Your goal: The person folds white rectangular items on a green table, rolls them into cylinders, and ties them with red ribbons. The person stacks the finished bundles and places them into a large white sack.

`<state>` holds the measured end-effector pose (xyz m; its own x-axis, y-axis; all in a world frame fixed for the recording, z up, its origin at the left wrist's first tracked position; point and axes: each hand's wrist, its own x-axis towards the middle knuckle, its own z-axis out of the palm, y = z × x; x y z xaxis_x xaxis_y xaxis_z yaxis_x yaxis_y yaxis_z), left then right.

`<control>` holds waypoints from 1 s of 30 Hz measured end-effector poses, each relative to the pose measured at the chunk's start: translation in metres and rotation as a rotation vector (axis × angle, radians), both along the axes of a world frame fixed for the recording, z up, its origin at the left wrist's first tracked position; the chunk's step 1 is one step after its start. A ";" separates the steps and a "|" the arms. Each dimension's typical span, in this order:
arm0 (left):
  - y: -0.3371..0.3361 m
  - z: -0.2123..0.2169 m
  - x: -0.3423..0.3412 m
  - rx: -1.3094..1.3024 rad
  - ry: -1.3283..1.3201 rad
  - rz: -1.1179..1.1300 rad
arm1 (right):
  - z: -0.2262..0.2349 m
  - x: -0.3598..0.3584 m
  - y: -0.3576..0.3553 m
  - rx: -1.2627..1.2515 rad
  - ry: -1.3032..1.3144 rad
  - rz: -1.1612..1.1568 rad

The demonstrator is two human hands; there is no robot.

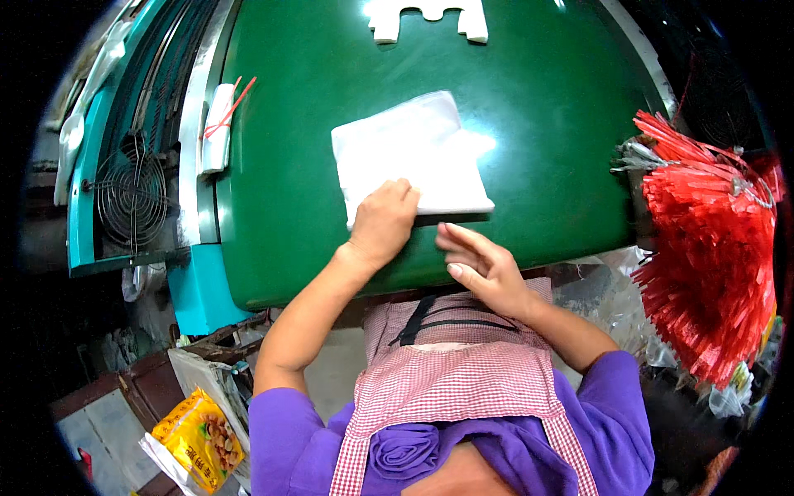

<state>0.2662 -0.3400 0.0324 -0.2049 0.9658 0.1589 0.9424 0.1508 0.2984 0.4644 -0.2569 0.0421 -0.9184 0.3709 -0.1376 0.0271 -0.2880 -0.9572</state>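
A flat, folded stack of white plastic bags (405,153) lies on the green tabletop (281,207) in front of me. My left hand (385,217) is closed on the stack's near edge, its fingers curled over the white plastic. Just off the same edge, to the right, my right hand (484,269) is held with its fingers stretched out and a little blurred. Nothing shows in it, and the thumb stands apart from the fingers.
Another white plastic piece with cut-out handles (430,15) lies at the far edge. To the left are a white roll tied with red string (218,128) and a wire-guarded fan (132,198). Red plastic strips (703,248) hang in a large bunch at right. A yellow packet (198,438) sits lower left.
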 end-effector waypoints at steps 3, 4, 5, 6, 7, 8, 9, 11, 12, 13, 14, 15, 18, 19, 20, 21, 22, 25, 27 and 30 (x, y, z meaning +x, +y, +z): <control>-0.002 0.006 -0.019 -0.024 -0.341 0.040 | -0.016 -0.006 0.033 -0.666 -0.044 -0.081; -0.012 0.004 -0.018 -0.025 -0.392 -0.046 | -0.032 -0.013 0.044 -0.707 0.158 -0.122; -0.024 0.002 -0.015 -0.024 -0.442 -0.129 | -0.017 -0.028 0.056 -0.739 0.224 -0.226; -0.031 0.008 -0.010 -0.080 -0.382 -0.263 | -0.020 -0.032 0.068 -0.710 0.159 -0.180; -0.037 0.015 -0.006 -0.135 -0.321 -0.395 | -0.023 -0.033 0.077 -0.681 0.093 -0.132; -0.044 0.023 -0.001 -0.279 -0.226 -0.416 | -0.018 -0.032 0.083 -0.626 -0.054 -0.031; -0.045 0.023 -0.002 -0.273 -0.234 -0.373 | -0.017 -0.028 0.084 -0.332 -0.040 0.032; -0.051 0.023 -0.005 -0.258 -0.250 -0.281 | -0.014 -0.018 0.075 0.258 -0.006 0.158; -0.045 0.020 -0.010 -0.196 -0.253 -0.305 | -0.018 -0.016 0.069 0.534 0.137 0.175; -0.045 0.017 -0.012 -0.164 -0.248 -0.272 | -0.017 -0.012 0.069 0.670 0.173 0.313; -0.040 0.020 -0.011 -0.165 -0.144 -0.289 | -0.021 -0.014 0.072 0.987 0.225 0.367; -0.032 0.027 -0.008 -0.165 -0.041 -0.306 | -0.026 -0.018 0.081 1.306 0.278 0.417; -0.004 0.051 -0.010 0.069 0.238 -0.353 | -0.021 -0.032 0.105 1.527 0.279 0.531; 0.007 0.066 -0.010 0.058 0.183 -0.333 | -0.022 -0.033 0.108 1.513 0.280 0.553; 0.014 0.068 -0.014 0.005 0.182 -0.368 | -0.023 -0.035 0.105 1.342 0.193 0.553; 0.018 0.069 -0.017 -0.047 0.181 -0.404 | -0.020 -0.033 0.105 1.360 0.202 0.584; 0.013 0.058 -0.020 -0.191 0.102 -0.404 | -0.014 -0.029 0.104 1.378 0.210 0.615; -0.007 0.035 -0.012 -0.322 -0.106 -0.311 | -0.004 -0.018 0.101 1.209 0.052 0.554; -0.016 0.026 0.008 -0.220 -0.107 -0.209 | 0.020 -0.014 0.081 0.939 -0.159 0.427; -0.024 0.027 0.031 -0.211 -0.077 -0.209 | 0.017 -0.005 0.052 1.388 -0.105 0.326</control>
<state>0.2975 -0.3640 0.0598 -0.0016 0.9983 -0.0581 0.9355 0.0220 0.3527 0.4594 -0.2052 0.0588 -0.9957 0.0372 0.0846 -0.0042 0.8965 -0.4430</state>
